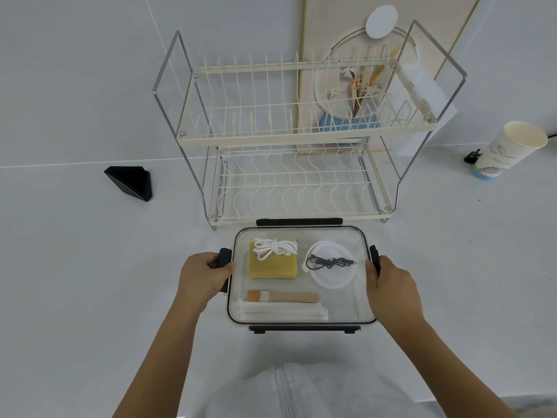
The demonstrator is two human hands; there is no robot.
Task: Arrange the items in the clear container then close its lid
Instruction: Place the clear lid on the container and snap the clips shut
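The clear container (pixel 357 309) sits on the white counter in front of me with its transparent lid on top. Inside lie a yellow sponge (pixel 272 267) with a coiled white rope (pixel 275 248) on it, a white round lid (pixel 331 271) carrying a black cable (pixel 330 262), a wooden-handled brush (pixel 283 296) and white wrapped sticks (pixel 283 310). My left hand (pixel 205 277) grips the black left clip (pixel 224 257). My right hand (pixel 388 282) grips the black right clip (pixel 374 257). The front clip (pixel 304 329) and back clip (pixel 298 221) stick outward.
A cream two-tier dish rack (pixel 289 140) stands just behind the container. A black triangular object (pixel 129 182) lies at the left. A paper cup (pixel 509 149) stands at the far right. A framed picture and a blue vase are behind the rack.
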